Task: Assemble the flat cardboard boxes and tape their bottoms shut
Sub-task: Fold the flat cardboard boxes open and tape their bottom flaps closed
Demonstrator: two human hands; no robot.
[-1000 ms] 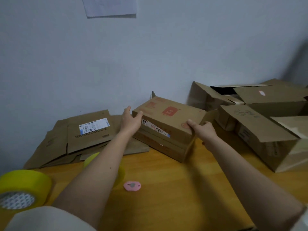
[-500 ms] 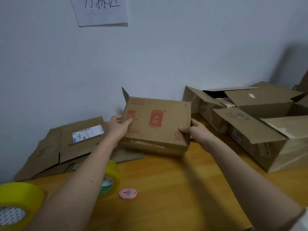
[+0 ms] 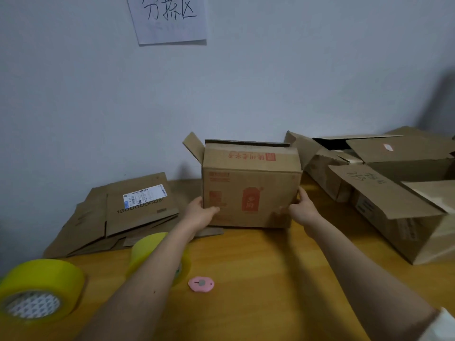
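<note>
A brown cardboard box (image 3: 251,190) with red print stands upright near the wall at mid-table, its top flaps partly raised. My left hand (image 3: 200,212) grips its lower left edge, thumb on the front face. My right hand (image 3: 301,209) grips the lower right corner. To the left lies a stack of flat cardboard boxes (image 3: 128,212), the top one with a white label. One yellow tape roll (image 3: 37,291) sits at the near left; a second yellow tape roll (image 3: 147,247) shows partly behind my left forearm.
A small pink cutter (image 3: 200,283) lies on the wooden table (image 3: 258,291) in front of me. Assembled open boxes (image 3: 384,193) crowd the right side. A paper sign (image 3: 170,18) hangs on the wall behind.
The box has been tipped up from lying tilted on its side to standing upright, its printed face now toward me. Both hands stayed on its sides.
</note>
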